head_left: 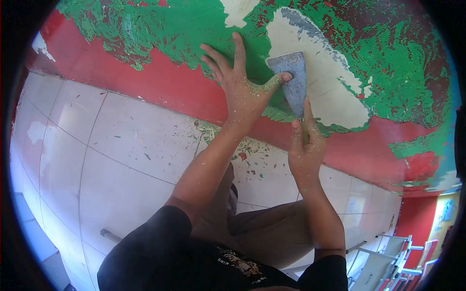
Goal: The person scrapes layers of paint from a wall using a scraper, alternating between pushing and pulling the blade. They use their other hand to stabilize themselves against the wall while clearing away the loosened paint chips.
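Note:
My right hand is wrapped round the handle of a putty knife, whose broad metal blade points up against the wall. The blade's edge lies at the left border of a bare cream patch, beside green paint. My left hand has its fingers spread over the green paint, with the thumb resting on the blade. Small paint flecks cling to both hands. Most of the knife's handle is hidden by my right fingers.
Below the green paint runs a red band of wall. Paint chips litter the white tiled floor under my arms. My bent legs are close to the wall. Metal-framed furniture stands at the lower right.

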`<state>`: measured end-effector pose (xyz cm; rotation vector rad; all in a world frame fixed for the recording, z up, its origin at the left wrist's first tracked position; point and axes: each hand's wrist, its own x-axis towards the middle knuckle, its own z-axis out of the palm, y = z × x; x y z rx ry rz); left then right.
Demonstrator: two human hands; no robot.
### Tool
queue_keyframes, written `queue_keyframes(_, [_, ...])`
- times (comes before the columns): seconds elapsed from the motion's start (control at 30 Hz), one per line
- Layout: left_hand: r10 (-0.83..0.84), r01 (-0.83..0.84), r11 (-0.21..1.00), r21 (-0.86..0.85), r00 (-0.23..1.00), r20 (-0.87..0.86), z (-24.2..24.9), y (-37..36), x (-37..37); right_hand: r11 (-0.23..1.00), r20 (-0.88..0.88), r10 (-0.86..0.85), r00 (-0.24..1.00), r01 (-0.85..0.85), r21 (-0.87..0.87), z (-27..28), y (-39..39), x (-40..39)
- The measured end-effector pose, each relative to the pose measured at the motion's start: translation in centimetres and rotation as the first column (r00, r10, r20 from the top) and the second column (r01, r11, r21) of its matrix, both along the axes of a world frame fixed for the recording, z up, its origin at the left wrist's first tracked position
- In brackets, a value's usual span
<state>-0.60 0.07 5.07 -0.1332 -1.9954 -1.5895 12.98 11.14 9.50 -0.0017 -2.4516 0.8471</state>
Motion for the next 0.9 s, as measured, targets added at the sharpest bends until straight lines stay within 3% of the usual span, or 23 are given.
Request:
queue_keyframes(0.13, [0.026,-0.024,0.998,0.062,0.999,-0.033,-0.2,0.5,-0.2,0.998,-0.009,-0.061,0.998,0.061,0.019,-0.4,-0.7,-1.1])
queue_keyframes(0.33, [0.031,-0.027,0.997,0.070,0.998,-0.054,-0.5,0.2,-0.5,0.998,-0.026,0.037,0.999,-0.038,-0.055,0.9,-0.9,-1.1])
queue_keyframes(0.63, [-0.006,0.007,1.000,0.027,1.000,-0.028,-0.1,-0.2,0.0,0.998,0.039,-0.004,0.999,0.001,0.056,0.4,0.0,0.2])
queue_keyframes(0.8, [-0.003,0.005,0.998,0.059,0.999,-0.042,-0.3,0.2,-0.2,0.999,-0.082,0.016,0.997,-0.012,0.050,-0.6,-0.2,-0.7])
queue_keyframes(0.9, [0.018,-0.015,0.998,0.063,0.999,-0.049,-0.3,0.6,-0.3,0.999,0.024,-0.032,0.999,0.032,-0.010,0.0,-0.7,-0.3])
